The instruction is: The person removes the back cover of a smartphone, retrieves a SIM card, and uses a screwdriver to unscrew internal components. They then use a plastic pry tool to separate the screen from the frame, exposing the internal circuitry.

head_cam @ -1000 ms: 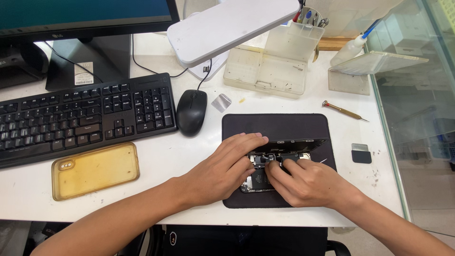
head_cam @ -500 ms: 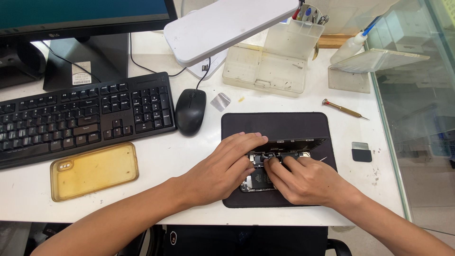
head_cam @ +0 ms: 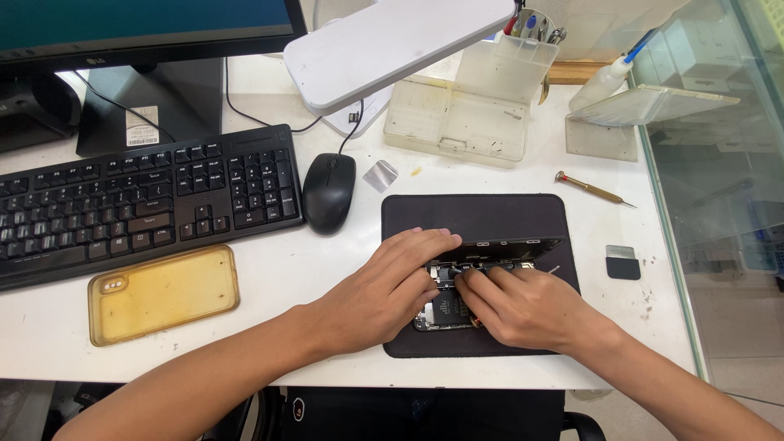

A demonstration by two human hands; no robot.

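An opened smartphone (head_cam: 447, 309) lies on a dark work mat (head_cam: 474, 216) at the desk's front. Its screen panel (head_cam: 506, 245) is lifted along the far side and stands tilted. My left hand (head_cam: 384, 290) lies over the phone's left part, fingers resting on the body and the lifted panel's edge. My right hand (head_cam: 523, 306) covers the right part, fingertips pressed onto the exposed circuit board near the middle. Most of the phone is hidden under both hands. I cannot tell whether the right fingers hold a small part.
A yellowed phone case (head_cam: 163, 294) lies at the front left, a black keyboard (head_cam: 139, 196) and mouse (head_cam: 329, 190) behind it. A screwdriver (head_cam: 592, 189), a small dark square piece (head_cam: 623, 263), a clear parts tray (head_cam: 461, 122) and a white lamp head (head_cam: 400, 41) surround the mat.
Both hands stay on the phone; the fingers have shifted only slightly over the board. The view has drifted a little.
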